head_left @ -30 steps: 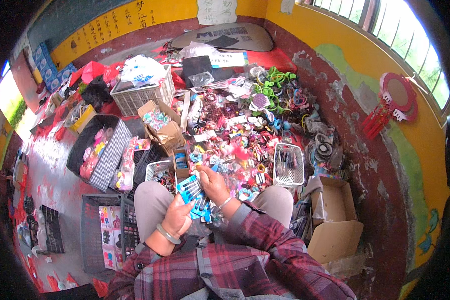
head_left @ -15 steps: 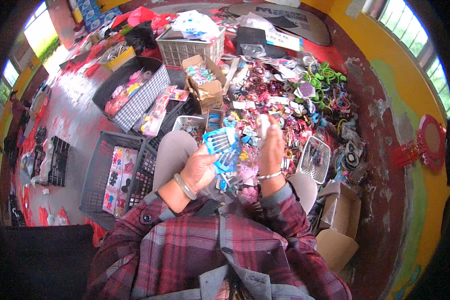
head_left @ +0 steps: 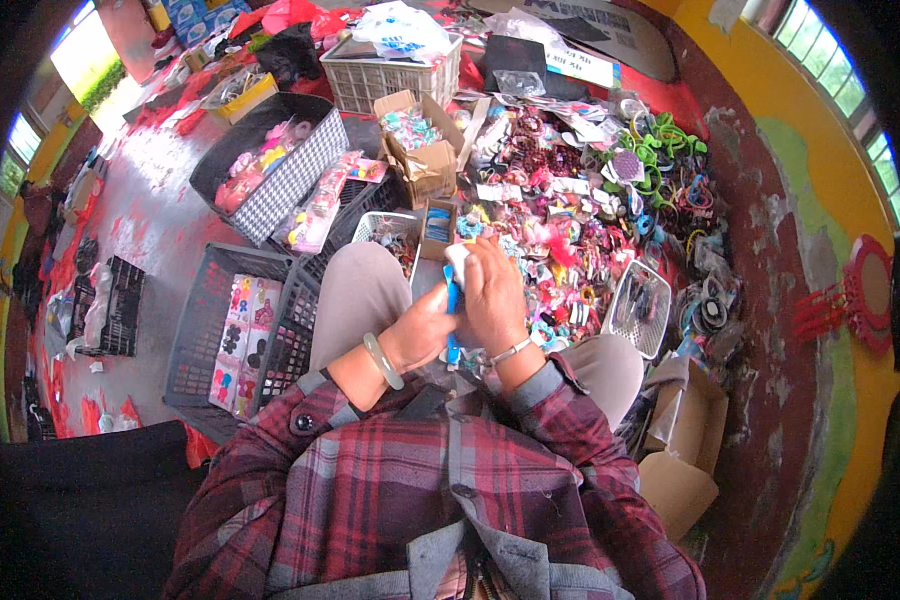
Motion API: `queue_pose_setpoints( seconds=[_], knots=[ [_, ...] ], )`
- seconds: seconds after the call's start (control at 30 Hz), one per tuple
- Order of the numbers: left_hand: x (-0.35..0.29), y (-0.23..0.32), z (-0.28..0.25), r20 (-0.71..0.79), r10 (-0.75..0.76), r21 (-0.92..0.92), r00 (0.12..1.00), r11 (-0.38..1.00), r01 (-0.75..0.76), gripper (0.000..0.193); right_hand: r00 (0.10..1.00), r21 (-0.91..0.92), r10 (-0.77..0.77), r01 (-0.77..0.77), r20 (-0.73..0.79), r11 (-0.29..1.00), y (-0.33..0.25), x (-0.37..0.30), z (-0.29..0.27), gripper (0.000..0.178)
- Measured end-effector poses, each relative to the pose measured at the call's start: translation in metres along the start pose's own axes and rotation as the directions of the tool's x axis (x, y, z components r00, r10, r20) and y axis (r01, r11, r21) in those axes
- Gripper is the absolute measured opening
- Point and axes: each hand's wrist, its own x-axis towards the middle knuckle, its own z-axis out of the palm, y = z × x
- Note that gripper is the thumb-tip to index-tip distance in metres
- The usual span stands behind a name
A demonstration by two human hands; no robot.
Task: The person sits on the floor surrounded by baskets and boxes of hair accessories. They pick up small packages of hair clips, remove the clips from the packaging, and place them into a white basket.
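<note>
In front of my knees, my left hand grips a flat blue package, which is turned nearly edge-on. My right hand is up against the package's other side, its fingers closed around a small white item whose kind I cannot make out. That white item touches the package's top end. What the package contains is hidden at this angle. Beyond both hands spreads a pile of colourful hair accessories. A white basket of small pieces stands just past my left knee.
At left are a dark crate with carded hair clips and a checked bin. Farther off stand a cardboard box and a grey-white crate. To the right sit a white mesh basket and an opened carton.
The blue package has turned from facing me to edge-on. My right hand, with the white item, has moved left to meet it. My left hand has moved slightly right.
</note>
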Motion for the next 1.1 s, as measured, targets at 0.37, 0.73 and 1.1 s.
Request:
queue_pose_setpoints(
  seconds=[0.37,0.73,1.1],
  knots=[
    [-0.013,0.028,-0.006,0.029,-0.016,-0.280,0.999,0.960,0.024,0.058,0.867,0.775,0.450,-0.431,0.213,0.462,0.077,0.019,-0.022,0.023],
    [-0.017,0.021,-0.019,0.050,-0.112,-0.331,0.992,0.936,0.122,0.049,0.844,0.753,0.339,-0.528,0.415,0.393,0.050,0.006,-0.009,0.015],
    [-0.018,0.017,-0.035,-0.178,-0.102,-0.344,0.979,0.938,0.035,0.032,0.894,0.848,0.176,-0.447,0.412,0.284,0.015,0.006,-0.053,0.016]
  ],
)
